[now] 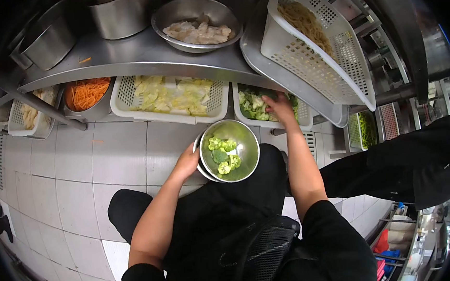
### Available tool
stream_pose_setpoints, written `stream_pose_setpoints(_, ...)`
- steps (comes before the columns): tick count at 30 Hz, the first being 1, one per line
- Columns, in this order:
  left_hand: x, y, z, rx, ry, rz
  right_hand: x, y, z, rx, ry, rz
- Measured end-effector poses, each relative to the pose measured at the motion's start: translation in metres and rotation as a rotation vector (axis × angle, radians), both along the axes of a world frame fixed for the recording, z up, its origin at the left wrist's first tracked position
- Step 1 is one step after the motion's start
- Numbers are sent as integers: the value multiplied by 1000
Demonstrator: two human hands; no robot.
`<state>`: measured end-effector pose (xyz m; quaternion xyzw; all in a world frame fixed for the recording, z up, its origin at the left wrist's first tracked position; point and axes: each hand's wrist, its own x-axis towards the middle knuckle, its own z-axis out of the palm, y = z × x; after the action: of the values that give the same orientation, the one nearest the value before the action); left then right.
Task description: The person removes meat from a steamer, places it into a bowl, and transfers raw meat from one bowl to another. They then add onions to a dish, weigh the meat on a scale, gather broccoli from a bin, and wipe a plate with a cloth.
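Note:
My left hand (187, 161) is closed on the rim of a metal bowl (248, 159), which tilts toward me above my knees. Another pale rim shows at the bowl's left side, under the same hand. Several green broccoli florets (220, 156) lie inside the bowl. To the right, my right hand (280, 109) reaches into a white plastic basket (303, 115) of broccoli (253, 105). Its fingers look apart and touch the top of the florets; some fingertips are hard to make out.
A white basket of chopped cabbage (172, 96) and a metal pot of shredded carrot (88, 93) sit under the steel shelf (125, 58). Above are a bowl of pale raw meat (199, 31) and a tilted basket of noodles (308, 27). Another person's dark-clothed leg (363, 175) is at right.

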<state>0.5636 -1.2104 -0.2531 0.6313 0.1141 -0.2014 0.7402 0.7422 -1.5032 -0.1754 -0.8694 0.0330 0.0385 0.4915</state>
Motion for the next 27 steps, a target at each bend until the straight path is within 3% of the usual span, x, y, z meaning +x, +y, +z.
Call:
stream_pose_setpoints(1,1,0,-5,3,-43,-4,-6,-2,2,3,7,-5)
stream_pose_setpoints(3,2,0,-14,7,-87,-11,-15,-4,6,443,-65,-34)
stream_pose_setpoints(7,2,-3,-6,-63,-4,-26,-62,17,39,667,-28,-37)
stream_pose_setpoints(9,2,-5,-6,-74,3,-17,-91,28,64,171,109,323)
stream_pose_setpoints(12,2,-6,4,-24,51,-25,-90,31,60,15,67,391)
stream_pose_setpoints(13,1,-7,5,-29,45,-51,-72,28,54,-31,181,236)
stream_pose_setpoints(14,1,-7,5,-34,38,-77,-55,29,50,-32,174,234)
stream_pose_setpoints(16,-1,-7,-3,-24,37,-76,-27,40,39,-400,86,307)
stream_pose_setpoints(17,-1,-5,-4,1,34,-91,-18,51,26,-397,85,307)
stream_pose_setpoints(19,-2,-3,-7,-3,31,-107,-2,70,-5,-980,-3,409)
stream_pose_setpoints(22,-5,-1,-1,-10,22,-65,34,46,-38,-792,52,377)
stream_pose_setpoints(24,-5,0,-2,21,-6,-31,32,31,-29,-738,-13,410)
stream_pose_setpoints(26,-7,-1,2,50,-23,-2,12,28,-2,-388,71,97)
stream_pose_setpoints(27,-5,1,11,-34,34,-26,-2,28,10,-387,77,101)
